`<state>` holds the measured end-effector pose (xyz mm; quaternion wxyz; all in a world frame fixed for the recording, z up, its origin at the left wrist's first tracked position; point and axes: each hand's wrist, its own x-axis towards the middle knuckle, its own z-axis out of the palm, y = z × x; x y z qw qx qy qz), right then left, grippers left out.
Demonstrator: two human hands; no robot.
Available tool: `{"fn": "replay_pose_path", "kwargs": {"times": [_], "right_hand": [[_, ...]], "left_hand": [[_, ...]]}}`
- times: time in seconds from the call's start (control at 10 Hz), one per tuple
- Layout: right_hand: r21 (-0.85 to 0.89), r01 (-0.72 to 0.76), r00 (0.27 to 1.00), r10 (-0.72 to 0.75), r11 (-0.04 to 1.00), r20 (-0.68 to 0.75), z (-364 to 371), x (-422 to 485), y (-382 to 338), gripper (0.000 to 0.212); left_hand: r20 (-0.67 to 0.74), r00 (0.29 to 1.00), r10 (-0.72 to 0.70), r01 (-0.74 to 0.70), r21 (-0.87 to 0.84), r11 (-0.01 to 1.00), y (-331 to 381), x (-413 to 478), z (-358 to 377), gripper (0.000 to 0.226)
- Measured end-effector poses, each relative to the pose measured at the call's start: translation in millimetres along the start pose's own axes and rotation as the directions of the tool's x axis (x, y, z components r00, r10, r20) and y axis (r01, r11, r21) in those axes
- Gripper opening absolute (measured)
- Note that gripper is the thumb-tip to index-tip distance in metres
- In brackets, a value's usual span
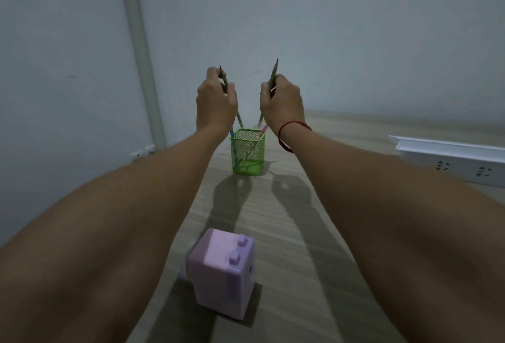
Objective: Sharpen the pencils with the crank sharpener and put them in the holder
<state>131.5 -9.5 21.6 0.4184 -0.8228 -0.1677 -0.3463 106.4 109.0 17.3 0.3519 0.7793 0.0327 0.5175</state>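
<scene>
Left hand (216, 99) closed around green pencil (224, 80), tip up. Right hand (282, 102) grips second green pencil (273, 73), tip up. Both above green mesh holder (247, 151) on table (287, 219). Purple sharpener (221, 274) nearer, untouched.

A plain pale wall (355, 28) fills the upper view in dim, bluish light. A white vertical pipe (138, 50) runs down it at left. Below lies a wood-grain tabletop (287, 219), with a white power strip (459, 163) at its right edge.
</scene>
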Motion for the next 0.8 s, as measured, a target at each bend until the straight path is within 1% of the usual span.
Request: {"fn": "replay_pose_path", "kwargs": {"times": [0.1, 0.2, 0.3, 0.4, 0.5, 0.6, 0.7, 0.8], "right_hand": [[0.014, -0.103, 0.991, 0.102, 0.995, 0.083, 12, -2, 9, 0.027], [-0.005, -0.196, 0.967, 0.194, 0.981, 0.165, 23, -6, 20, 0.025], [-0.055, -0.243, 0.936, 0.249, 0.968, 0.249, 29, -10, 27, 0.016], [-0.072, -0.259, 0.919, 0.269, 0.963, 0.287, 33, -13, 29, 0.014], [-0.050, -0.283, 0.910, 0.284, 0.958, 0.301, 31, -14, 24, 0.023], [-0.044, -0.275, 0.912, 0.275, 0.961, 0.306, 22, -11, 19, 0.024], [-0.051, -0.287, 0.903, 0.288, 0.956, 0.318, -2, -15, 10, 0.028], [-0.063, -0.296, 0.903, 0.301, 0.953, 0.307, -27, -22, -8, 0.031]], "left_hand": [[0.073, 0.993, -0.096, 0.087, 0.115, 0.989, -12, -8, 6, 0.018], [0.137, 0.974, -0.179, 0.142, 0.243, 0.960, -23, -16, 10, 0.019], [0.222, 0.928, -0.299, 0.236, 0.270, 0.934, -30, -16, 9, 0.016], [0.235, 0.897, -0.373, 0.316, 0.246, 0.916, -35, -15, 9, 0.012], [0.244, 0.890, -0.384, 0.336, 0.216, 0.917, -31, -16, 7, 0.011], [0.258, 0.893, -0.369, 0.326, 0.195, 0.925, -25, -14, 1, 0.013], [0.273, 0.890, -0.365, 0.314, 0.212, 0.925, -11, -15, -12, 0.013], [0.282, 0.894, -0.349, 0.299, 0.208, 0.931, 14, -14, -27, 0.024]]}}
